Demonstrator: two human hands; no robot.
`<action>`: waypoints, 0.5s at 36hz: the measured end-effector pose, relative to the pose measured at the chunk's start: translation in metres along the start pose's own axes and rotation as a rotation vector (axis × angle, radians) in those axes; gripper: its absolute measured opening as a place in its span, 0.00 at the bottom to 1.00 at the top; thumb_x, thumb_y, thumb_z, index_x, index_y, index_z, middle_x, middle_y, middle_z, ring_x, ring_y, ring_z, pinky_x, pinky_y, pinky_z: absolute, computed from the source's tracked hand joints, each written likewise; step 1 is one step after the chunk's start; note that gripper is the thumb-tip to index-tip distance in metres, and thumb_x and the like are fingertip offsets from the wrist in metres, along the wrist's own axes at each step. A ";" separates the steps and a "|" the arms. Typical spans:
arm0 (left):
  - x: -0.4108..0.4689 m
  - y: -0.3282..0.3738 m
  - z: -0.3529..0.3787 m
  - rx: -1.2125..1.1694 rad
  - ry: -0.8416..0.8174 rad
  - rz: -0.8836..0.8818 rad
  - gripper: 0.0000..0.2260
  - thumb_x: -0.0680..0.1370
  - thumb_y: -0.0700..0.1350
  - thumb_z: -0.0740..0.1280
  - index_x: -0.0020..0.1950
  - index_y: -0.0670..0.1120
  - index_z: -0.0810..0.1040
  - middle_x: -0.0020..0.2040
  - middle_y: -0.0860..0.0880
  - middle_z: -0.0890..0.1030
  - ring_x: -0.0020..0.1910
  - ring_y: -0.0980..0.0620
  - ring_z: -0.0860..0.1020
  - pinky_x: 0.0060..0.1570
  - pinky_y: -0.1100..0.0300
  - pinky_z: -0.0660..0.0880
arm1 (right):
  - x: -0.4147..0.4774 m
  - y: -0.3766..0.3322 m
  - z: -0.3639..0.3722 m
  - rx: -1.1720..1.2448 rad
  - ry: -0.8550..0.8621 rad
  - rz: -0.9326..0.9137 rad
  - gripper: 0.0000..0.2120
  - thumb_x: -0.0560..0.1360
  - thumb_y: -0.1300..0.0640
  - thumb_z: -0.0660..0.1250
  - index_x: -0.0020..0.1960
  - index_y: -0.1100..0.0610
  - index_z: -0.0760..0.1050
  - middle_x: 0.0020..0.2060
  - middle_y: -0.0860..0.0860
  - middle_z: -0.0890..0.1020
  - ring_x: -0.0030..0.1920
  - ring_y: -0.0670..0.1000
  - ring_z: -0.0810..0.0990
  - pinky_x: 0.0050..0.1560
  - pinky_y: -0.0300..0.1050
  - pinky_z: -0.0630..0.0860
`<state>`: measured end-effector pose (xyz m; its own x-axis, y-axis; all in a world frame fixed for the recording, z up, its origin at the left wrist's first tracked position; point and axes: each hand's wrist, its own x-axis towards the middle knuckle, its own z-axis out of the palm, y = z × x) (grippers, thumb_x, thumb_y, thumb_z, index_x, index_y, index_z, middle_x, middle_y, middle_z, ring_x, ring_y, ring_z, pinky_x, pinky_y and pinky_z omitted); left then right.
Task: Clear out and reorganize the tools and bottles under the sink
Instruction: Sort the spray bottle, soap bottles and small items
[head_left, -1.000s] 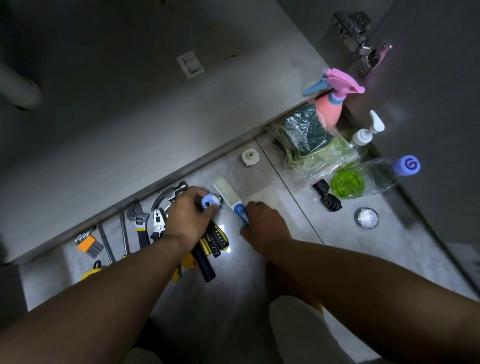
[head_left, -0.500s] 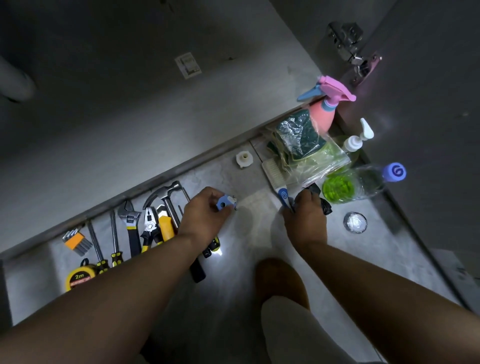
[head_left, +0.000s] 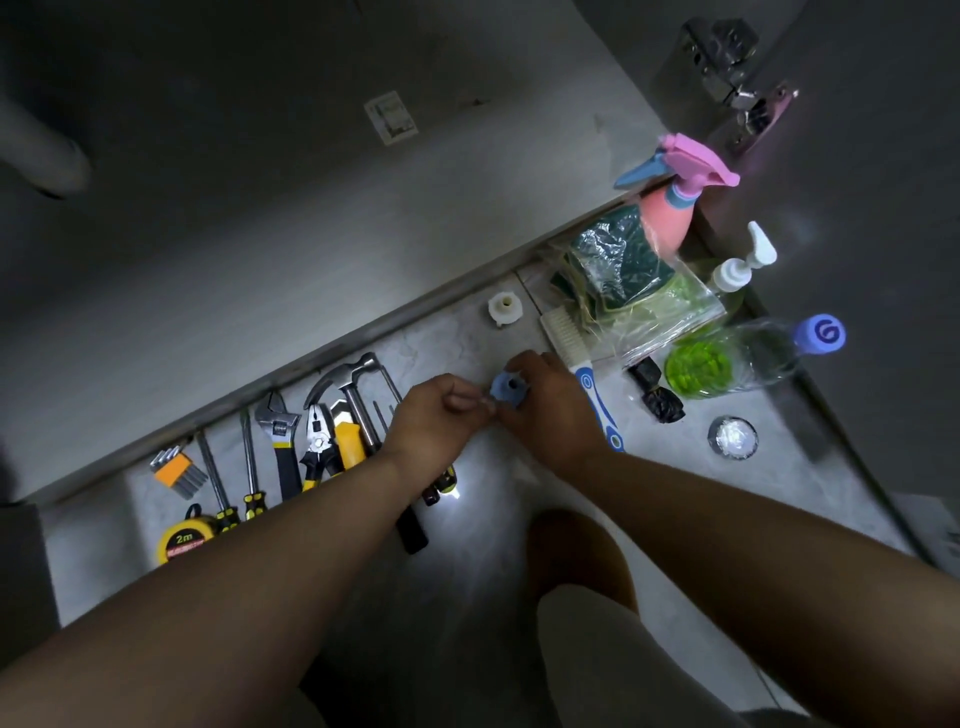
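Floor in front of the cabinet base, dim light. Far left: hex key set (head_left: 174, 470) and yellow tape measure (head_left: 182, 538); beside them, in a row along the base, two screwdrivers (head_left: 251, 462), adjustable wrench (head_left: 280, 431), pliers (head_left: 319, 441), yellow knife (head_left: 349, 441) and hammer (head_left: 348, 384), partly under the left forearm. Centre: left hand (head_left: 434, 415), fingers curled, pinches the edge of a small blue fitting (head_left: 508, 387); right hand (head_left: 550, 410) grasps the same fitting from the other side, above the floor. Behind: white plastic nut (head_left: 503, 307); just right, scrubbing brush (head_left: 576, 358) lying flat. Right: bagged scouring pads (head_left: 623, 280); pink spray bottle (head_left: 670, 208) and pump bottle (head_left: 737, 267) upright; clear bottle (head_left: 743, 353), blue-capped, on its side.
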<state>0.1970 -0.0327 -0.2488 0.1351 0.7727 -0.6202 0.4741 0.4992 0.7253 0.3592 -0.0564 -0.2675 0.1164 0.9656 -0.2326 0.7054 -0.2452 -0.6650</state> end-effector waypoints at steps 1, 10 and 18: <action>0.000 -0.002 -0.006 0.041 0.000 0.013 0.05 0.76 0.45 0.75 0.51 0.49 0.84 0.46 0.46 0.86 0.50 0.50 0.84 0.56 0.56 0.79 | 0.006 0.001 -0.002 -0.021 0.007 0.029 0.21 0.69 0.54 0.76 0.59 0.57 0.76 0.53 0.56 0.77 0.49 0.57 0.79 0.46 0.46 0.74; -0.017 -0.018 -0.088 0.405 -0.100 0.089 0.06 0.79 0.36 0.68 0.52 0.45 0.82 0.50 0.47 0.85 0.52 0.49 0.83 0.53 0.69 0.75 | 0.039 -0.008 -0.016 -0.299 -0.021 0.041 0.20 0.74 0.60 0.68 0.65 0.61 0.72 0.60 0.62 0.73 0.51 0.67 0.79 0.50 0.56 0.77; -0.057 0.025 -0.193 0.882 -0.362 -0.044 0.13 0.80 0.42 0.70 0.64 0.41 0.79 0.60 0.46 0.81 0.53 0.49 0.82 0.47 0.72 0.72 | 0.030 -0.060 -0.043 -0.439 -0.447 -0.178 0.14 0.76 0.51 0.69 0.58 0.56 0.70 0.59 0.58 0.77 0.53 0.62 0.80 0.53 0.54 0.77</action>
<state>0.0329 0.0115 -0.1379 0.2925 0.5186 -0.8034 0.9504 -0.0647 0.3043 0.3506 -0.0093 -0.2035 -0.2642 0.8358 -0.4812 0.9182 0.0654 -0.3906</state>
